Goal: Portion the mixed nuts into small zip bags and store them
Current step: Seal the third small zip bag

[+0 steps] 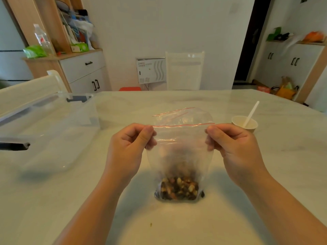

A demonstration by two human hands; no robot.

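Note:
A clear zip bag [179,147] with a red seal line stands upright on the white table [265,174], its bottom resting on the surface. Mixed nuts [178,189] fill its lowest part. My left hand [127,149] pinches the bag's top left corner and my right hand [233,149] pinches the top right corner, stretching the top edge between them. More empty zip bags [177,114] with red seal lines lie flat just behind it. A paper cup [245,123] with a white plastic spoon [251,113] stands to the right.
A large clear plastic storage box [53,131] with dark latches sits on the table's left side. White chairs stand at the far edge [184,71] and at the left [30,87]. A tiny crumb [151,225] lies near the front edge.

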